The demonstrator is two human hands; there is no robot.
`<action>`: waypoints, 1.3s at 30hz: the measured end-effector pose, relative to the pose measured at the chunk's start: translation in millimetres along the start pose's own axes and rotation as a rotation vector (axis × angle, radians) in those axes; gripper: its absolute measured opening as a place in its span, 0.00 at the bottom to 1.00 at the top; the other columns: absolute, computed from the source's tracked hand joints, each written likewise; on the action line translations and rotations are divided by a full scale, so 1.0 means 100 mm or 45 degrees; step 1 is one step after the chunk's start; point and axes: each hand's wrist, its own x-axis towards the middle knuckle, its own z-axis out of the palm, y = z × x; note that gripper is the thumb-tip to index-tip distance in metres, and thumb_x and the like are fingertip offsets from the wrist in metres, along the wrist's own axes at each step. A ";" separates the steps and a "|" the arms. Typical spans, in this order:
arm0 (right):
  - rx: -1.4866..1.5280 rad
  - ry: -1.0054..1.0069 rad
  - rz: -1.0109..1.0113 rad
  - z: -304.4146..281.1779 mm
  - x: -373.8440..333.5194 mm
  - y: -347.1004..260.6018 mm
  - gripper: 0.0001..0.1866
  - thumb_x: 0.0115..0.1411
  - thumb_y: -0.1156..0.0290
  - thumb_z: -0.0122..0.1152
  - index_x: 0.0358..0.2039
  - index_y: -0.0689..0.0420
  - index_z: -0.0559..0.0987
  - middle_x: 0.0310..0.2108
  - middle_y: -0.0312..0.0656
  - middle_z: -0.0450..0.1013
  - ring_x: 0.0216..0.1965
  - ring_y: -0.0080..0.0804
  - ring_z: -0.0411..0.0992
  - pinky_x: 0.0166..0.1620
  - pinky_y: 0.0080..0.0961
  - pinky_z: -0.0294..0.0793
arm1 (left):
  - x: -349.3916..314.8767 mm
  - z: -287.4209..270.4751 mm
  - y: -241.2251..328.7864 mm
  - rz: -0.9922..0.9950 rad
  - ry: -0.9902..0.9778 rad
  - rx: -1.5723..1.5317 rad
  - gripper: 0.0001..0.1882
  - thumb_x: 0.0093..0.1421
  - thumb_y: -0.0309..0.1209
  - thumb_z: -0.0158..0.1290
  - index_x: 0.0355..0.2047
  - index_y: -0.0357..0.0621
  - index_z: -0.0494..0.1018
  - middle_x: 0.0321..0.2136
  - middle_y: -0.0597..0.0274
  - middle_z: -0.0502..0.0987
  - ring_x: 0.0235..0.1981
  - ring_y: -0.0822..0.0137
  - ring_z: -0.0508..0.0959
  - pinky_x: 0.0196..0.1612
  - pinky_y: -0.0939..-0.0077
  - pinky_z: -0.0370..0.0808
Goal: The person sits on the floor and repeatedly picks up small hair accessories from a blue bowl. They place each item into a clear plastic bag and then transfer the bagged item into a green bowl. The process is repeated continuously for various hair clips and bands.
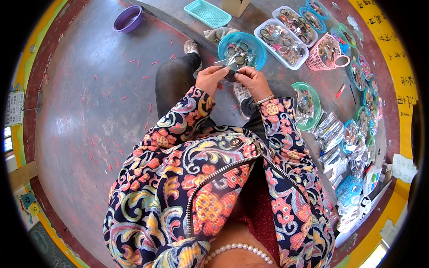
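Observation:
My left hand and my right hand meet above my knees, fingertips pinched close together. Between them is a small dark item, its kind too small to make out. A bit of clear plastic film shows at my left fingertips, probably a small bag. The right thumb and fingers press on the dark item's other side. Just beyond both hands stands a round blue basin, holding dark looped pieces and clear packets. Fingers hide most of what I hold.
White bins of packaged trinkets stand right of the basin, with a pink basket beside them. A green basin and silvery packets lie nearer on the right. A purple basin and turquoise tray are farther off. Red scraps dot the floor.

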 end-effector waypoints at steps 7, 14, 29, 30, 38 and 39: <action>0.242 -0.079 0.128 -0.05 0.01 -0.02 0.07 0.48 0.70 0.59 0.29 0.56 0.74 0.24 0.29 0.70 0.24 0.16 0.67 0.27 0.12 0.63 | 0.02 -0.05 -0.03 -0.160 -0.149 -0.316 0.09 0.51 0.34 0.54 0.28 0.41 0.73 0.19 0.71 0.71 0.16 0.80 0.66 0.17 0.85 0.62; 0.132 -0.106 0.117 0.00 -0.01 -0.05 0.07 0.49 0.71 0.59 0.29 0.56 0.74 0.24 0.29 0.70 0.25 0.14 0.65 0.28 0.13 0.62 | 0.01 0.00 0.02 0.035 -0.029 0.150 0.10 0.52 0.32 0.52 0.33 0.39 0.73 0.24 0.67 0.74 0.21 0.79 0.70 0.18 0.88 0.64; 0.285 -0.036 -0.039 -0.06 0.05 0.07 0.05 0.47 0.79 0.57 0.28 0.60 0.73 0.24 0.33 0.69 0.25 0.18 0.67 0.30 0.14 0.66 | 0.05 0.02 -0.07 -0.099 -0.147 -0.174 0.05 0.51 0.21 0.50 0.30 0.39 0.69 0.27 0.64 0.72 0.28 0.72 0.74 0.31 0.78 0.76; 0.292 -0.023 -0.012 -0.07 0.05 0.07 0.05 0.47 0.79 0.57 0.28 0.60 0.73 0.24 0.33 0.69 0.25 0.18 0.67 0.30 0.14 0.66 | 0.05 0.03 -0.08 -0.094 -0.151 -0.188 0.05 0.51 0.20 0.49 0.30 0.38 0.69 0.27 0.64 0.72 0.28 0.72 0.74 0.31 0.78 0.76; 0.394 0.076 0.052 -0.05 0.08 0.09 0.04 0.48 0.79 0.57 0.27 0.61 0.73 0.23 0.33 0.70 0.23 0.18 0.67 0.29 0.14 0.66 | 0.06 0.04 -0.12 -0.076 -0.194 -0.294 0.05 0.51 0.19 0.49 0.30 0.38 0.68 0.28 0.63 0.71 0.29 0.71 0.74 0.32 0.78 0.77; 0.369 0.057 0.066 -0.06 0.07 0.09 0.04 0.48 0.79 0.56 0.27 0.61 0.73 0.23 0.33 0.70 0.24 0.18 0.67 0.30 0.14 0.66 | 0.05 0.05 -0.11 -0.088 -0.200 -0.271 0.05 0.51 0.20 0.49 0.31 0.38 0.69 0.28 0.63 0.71 0.29 0.71 0.74 0.32 0.79 0.76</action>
